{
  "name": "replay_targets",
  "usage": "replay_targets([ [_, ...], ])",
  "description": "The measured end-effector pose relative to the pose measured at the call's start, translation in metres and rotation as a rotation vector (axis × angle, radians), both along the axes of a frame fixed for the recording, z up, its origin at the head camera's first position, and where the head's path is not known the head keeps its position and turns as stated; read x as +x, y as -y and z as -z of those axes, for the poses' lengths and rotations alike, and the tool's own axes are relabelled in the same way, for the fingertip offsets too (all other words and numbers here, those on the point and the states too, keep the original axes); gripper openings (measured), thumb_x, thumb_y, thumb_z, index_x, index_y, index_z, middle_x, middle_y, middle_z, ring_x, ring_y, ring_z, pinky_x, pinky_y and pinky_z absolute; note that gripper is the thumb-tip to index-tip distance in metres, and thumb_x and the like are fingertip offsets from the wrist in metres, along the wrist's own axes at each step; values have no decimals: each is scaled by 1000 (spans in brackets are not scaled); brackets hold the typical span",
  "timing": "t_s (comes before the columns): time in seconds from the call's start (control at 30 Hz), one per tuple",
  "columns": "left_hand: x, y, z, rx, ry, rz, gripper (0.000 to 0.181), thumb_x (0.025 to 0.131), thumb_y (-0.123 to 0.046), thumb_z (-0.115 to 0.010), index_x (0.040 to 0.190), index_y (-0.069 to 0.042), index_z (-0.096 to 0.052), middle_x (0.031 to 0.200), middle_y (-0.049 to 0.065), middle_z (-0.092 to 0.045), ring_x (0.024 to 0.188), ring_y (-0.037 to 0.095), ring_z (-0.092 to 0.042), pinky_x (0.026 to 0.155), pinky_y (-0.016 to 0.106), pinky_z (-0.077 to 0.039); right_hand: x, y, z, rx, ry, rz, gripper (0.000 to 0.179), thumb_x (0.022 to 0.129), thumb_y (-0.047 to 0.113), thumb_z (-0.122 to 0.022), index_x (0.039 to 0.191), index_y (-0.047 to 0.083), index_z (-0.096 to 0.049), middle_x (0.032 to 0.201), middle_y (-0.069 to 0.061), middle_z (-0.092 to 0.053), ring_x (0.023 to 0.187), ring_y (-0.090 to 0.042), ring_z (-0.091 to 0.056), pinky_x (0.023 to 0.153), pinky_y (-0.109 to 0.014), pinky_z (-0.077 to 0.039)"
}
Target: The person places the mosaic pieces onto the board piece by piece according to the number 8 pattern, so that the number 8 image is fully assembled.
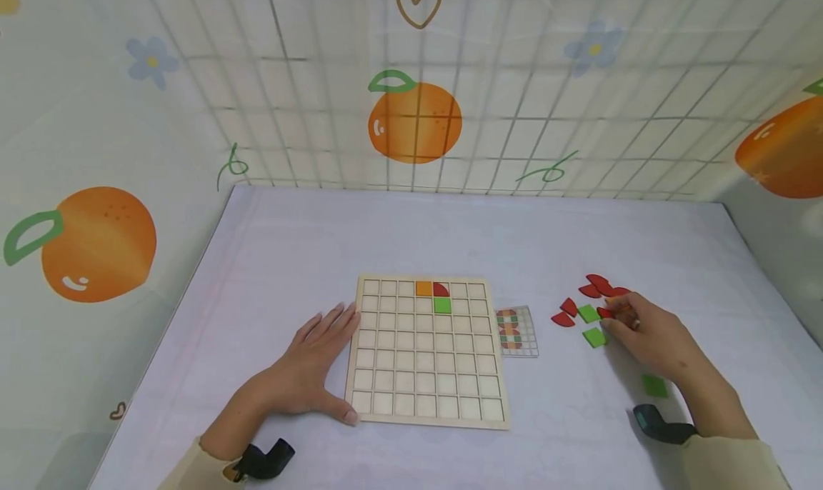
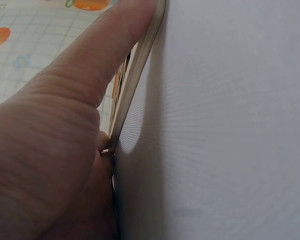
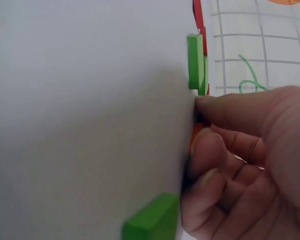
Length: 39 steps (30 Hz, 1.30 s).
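Observation:
A pale wooden grid board (image 1: 404,363) lies flat, its top rows holding an orange square tile (image 1: 424,288), a red quarter-circle tile (image 1: 440,289) and a green square tile (image 1: 442,305). My left hand (image 1: 298,368) rests at the board's left edge, fingers straight and thumb spread near the lower corner. My right hand (image 1: 652,336) is at a loose group of tiles on the right, fingers bent down to the table. An orange piece (image 3: 196,132) shows at its fingertips, and a red piece (image 1: 604,312) lies between thumb and forefinger; whether either is gripped is hidden.
A pattern card (image 1: 527,331) with a coloured design sticks out from the board's right side. Several red quarter-circle tiles (image 1: 562,320) and green tiles (image 1: 594,338) lie near the right hand. Another green tile (image 1: 654,386) is beside the right wrist.

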State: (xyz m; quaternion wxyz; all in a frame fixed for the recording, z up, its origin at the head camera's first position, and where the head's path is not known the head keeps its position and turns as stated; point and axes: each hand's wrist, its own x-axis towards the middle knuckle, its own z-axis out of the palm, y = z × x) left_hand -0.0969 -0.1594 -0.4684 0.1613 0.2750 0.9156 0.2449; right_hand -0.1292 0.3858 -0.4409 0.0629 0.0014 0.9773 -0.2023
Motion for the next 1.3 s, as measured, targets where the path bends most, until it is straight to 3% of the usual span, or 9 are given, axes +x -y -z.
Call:
replay_targets([
  [0.23, 0, 2, 1, -4, 0, -12, 148, 63, -76, -86, 169, -12, -5, 176, 1, -1, 161, 22, 7, 127, 48, 5, 1, 1, 4, -17, 13, 26, 32, 104, 20, -63, 124, -5, -56, 105, -24, -62, 92, -37, -55, 69, -42, -53],
  [0.37, 1, 3, 2, 4, -6, -8, 148, 63, -77, -85, 169, -11, -6, 176, 2, -2, 161, 23, 6, 127, 50, 4, 2, 3, 5, -14, 2, 70, 32, 107, 22, -58, 123, -5, -58, 103, -23, -64, 86, -33, -55, 63, -36, -53],
  [0.47, 0, 4, 2, 1, -4, -6, 148, 63, -78, -84, 169, -11, -5, 176, 2, -1, 161, 23, 7, 127, 49, 4, 2, 5, 3, 8, -3, 83, 30, 104, 19, -61, 120, -6, -58, 91, -16, -64, 80, -30, -55, 59, -31, -51],
  [0.6, 0, 4, 2, 1, 5, -3, 148, 63, -80, -83, 169, -12, -4, 176, 0, 0, 160, 21, 8, 127, 48, 5, 1, 7, -6, 87, 47, 51, 28, 98, 17, -66, 112, -6, -61, 79, -9, -59, 76, -29, -52, 57, -35, -47],
  [0.7, 0, 2, 0, 1, 12, 1, 148, 64, -80, -83, 169, -13, -4, 176, 0, 1, 160, 20, 8, 127, 48, 5, 1, 10, -14, 133, 59, 21, 28, 95, 18, -70, 108, -7, -67, 82, -13, -59, 78, -33, -53, 59, -41, -48],
  [0.8, -1, 0, 0, 2, 11, 7, 147, 64, -78, -84, 169, -13, -4, 176, 0, 1, 160, 20, 8, 127, 49, 6, 4, 15, -18, 122, 5, 25, 29, 96, 19, -72, 106, -8, -72, 86, -16, -60, 80, -35, -53, 60, -42, -48],
  [1.0, -2, 2, 2, -4, 5, 7, 148, 64, -80, -83, 169, -14, -3, 175, -2, 4, 160, 18, 9, 127, 47, 6, 13, 69, -31, -89, -151, 3, 23, 99, 17, -73, 111, -3, -74, 90, -10, -68, 81, -27, -58, 57, -27, -49],
  [1.13, -2, 4, 3, -4, 3, 0, 148, 63, -81, -82, 169, -14, -2, 176, -2, 3, 160, 18, 9, 126, 47, 6, 9, 121, -41, -181, -131, -73, 21, 99, 13, -70, 117, 2, -71, 90, -6, -70, 76, -22, -60, 57, -26, -52],
  [1.3, -5, 2, 7, -9, -2, 4, 148, 64, -82, -81, 169, -16, -1, 175, -4, 5, 160, 17, 10, 126, 46, 7, -1, 172, -39, -223, -63, -216, 34, 97, 7, -69, 131, 0, -69, 94, -7, -65, 79, -20, -60, 59, -27, -55],
])
